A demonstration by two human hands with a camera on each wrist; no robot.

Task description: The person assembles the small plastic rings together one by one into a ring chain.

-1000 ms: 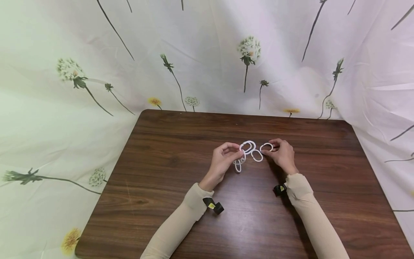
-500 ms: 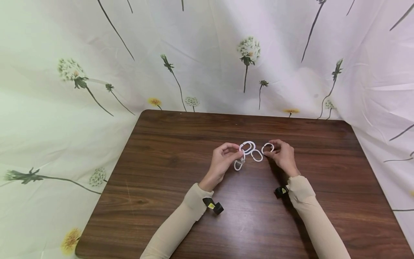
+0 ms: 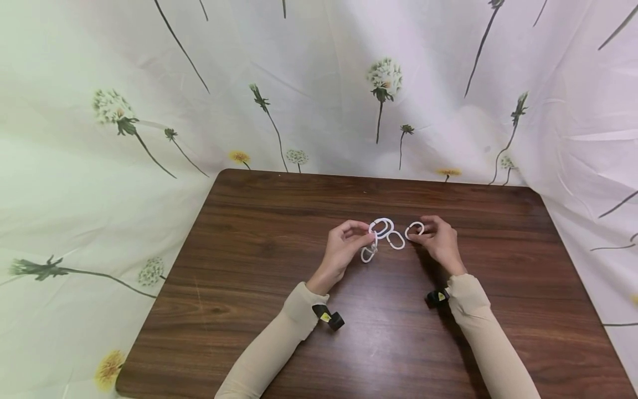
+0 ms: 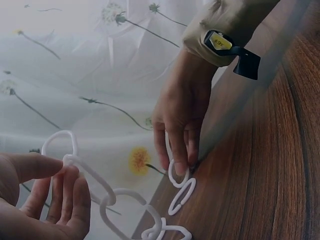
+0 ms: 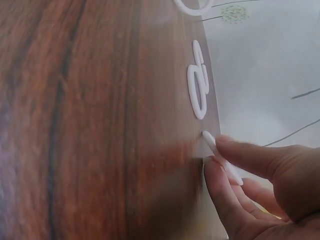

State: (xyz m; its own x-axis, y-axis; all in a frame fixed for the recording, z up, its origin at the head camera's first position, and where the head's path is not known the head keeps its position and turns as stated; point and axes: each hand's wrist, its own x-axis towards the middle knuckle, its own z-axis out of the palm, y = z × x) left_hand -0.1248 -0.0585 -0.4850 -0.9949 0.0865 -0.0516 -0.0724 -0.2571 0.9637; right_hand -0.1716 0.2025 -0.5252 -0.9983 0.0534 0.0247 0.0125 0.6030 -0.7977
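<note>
My left hand pinches a white plastic chain link between thumb and fingers. Looped through it are another link beside the fingertips and one further along the chain. In the head view, overlapping white links lie just right of the left fingertips, and a gapped oval link rests against them on the table. My right hand pinches a separate gapped link by thumb and fingertips, apart from the others. In the right wrist view this link is tilted, close over the table.
A brown wood-grain table fills the space under both arms. Behind it hangs a pale cloth printed with dandelions, meeting the table's far edge. Each wrist wears a black camera mount, the left mount and the right mount.
My right hand has drawn slightly to the right with its link, which has turned a little and now stands farther from the others. The links hanging from my left hand have swung and settled.
</note>
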